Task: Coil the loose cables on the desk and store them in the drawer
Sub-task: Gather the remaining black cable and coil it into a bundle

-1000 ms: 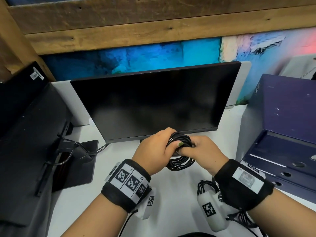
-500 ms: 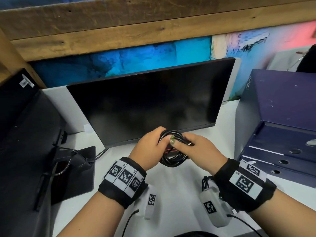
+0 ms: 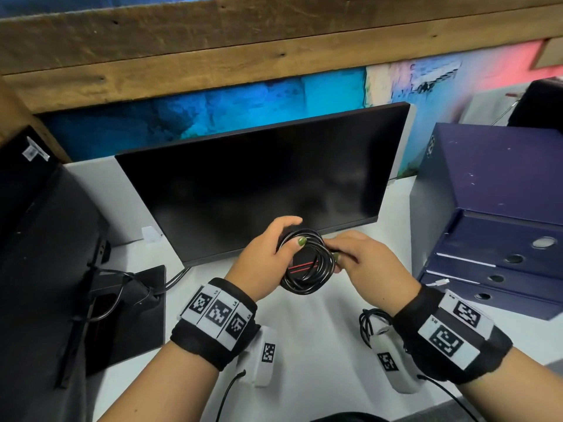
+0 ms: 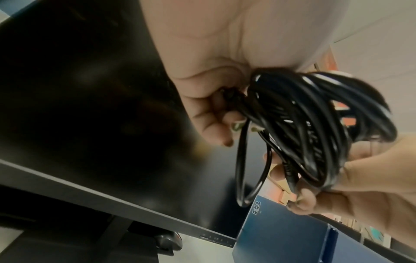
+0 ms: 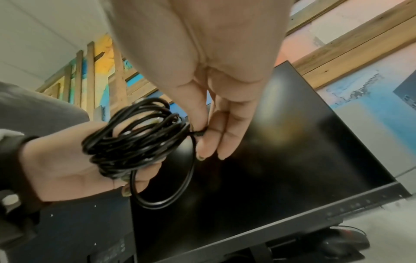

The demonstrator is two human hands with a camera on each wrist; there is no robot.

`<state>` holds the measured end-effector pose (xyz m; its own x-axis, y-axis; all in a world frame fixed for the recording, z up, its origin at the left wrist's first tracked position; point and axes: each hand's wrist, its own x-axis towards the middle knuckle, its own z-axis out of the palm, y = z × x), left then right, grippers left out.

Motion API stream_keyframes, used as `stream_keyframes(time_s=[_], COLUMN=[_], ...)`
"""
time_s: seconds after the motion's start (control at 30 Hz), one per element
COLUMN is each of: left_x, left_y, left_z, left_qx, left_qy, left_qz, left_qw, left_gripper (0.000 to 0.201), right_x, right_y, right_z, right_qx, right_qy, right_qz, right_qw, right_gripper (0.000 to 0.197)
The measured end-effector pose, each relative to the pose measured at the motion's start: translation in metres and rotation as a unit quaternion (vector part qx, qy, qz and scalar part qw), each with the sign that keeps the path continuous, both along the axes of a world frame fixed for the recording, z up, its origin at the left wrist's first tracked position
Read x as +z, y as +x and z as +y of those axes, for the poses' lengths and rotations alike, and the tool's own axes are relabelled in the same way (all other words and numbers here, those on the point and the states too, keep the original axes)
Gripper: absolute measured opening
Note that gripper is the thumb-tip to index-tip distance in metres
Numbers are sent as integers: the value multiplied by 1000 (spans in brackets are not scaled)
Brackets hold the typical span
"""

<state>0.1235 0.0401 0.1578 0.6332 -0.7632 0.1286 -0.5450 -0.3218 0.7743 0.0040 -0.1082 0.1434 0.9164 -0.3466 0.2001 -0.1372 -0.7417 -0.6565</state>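
Observation:
A black cable coil [image 3: 306, 271] [image 4: 315, 128] [image 5: 133, 140] hangs in the air in front of the monitor. My left hand [image 3: 269, 255] [image 5: 67, 160] grips the bundle, thumb over its top and fingers curled round the loops. My right hand [image 3: 362, 257] [image 5: 209, 124] pinches the cable's end plug at the coil's right side between thumb and fingers. One wider loop droops below the bundle in both wrist views. The blue drawer unit [image 3: 493, 226] stands at the right, its top drawer pulled out.
A dark monitor [image 3: 259, 184] stands just behind the hands on the white desk [image 3: 310, 354]. A second black screen and its stand [image 3: 61, 269] fill the left side. Another thin cable [image 3: 370, 322] lies by my right wrist. A mouse [image 5: 342, 243] sits under the monitor.
Both hands have lifted the coil a little and my right hand has shifted from the bundle's top to its right side, pinching the plug end.

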Motion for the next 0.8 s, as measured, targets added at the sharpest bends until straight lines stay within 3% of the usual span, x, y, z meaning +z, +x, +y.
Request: stream_keyframes(time_s=[0.33, 0.6, 0.8], left_x=[0, -4, 4], left_y=[3, 7, 2], left_z=[10, 15, 13], left_qx=[-77, -84, -66], left_qy=[-20, 13, -39], left_qz=[57, 36, 20], left_qw=[995, 996, 997], left_gripper=[23, 20, 20], right_x=[3, 6, 8], right_y=[2, 1, 2], right_z=[-1, 4, 0], right_qx=[-78, -72, -38], right_qy=[-80, -85, 13], right_qz=[-124, -139, -59], right_qw=[986, 984, 997], right_gripper=[28, 24, 22])
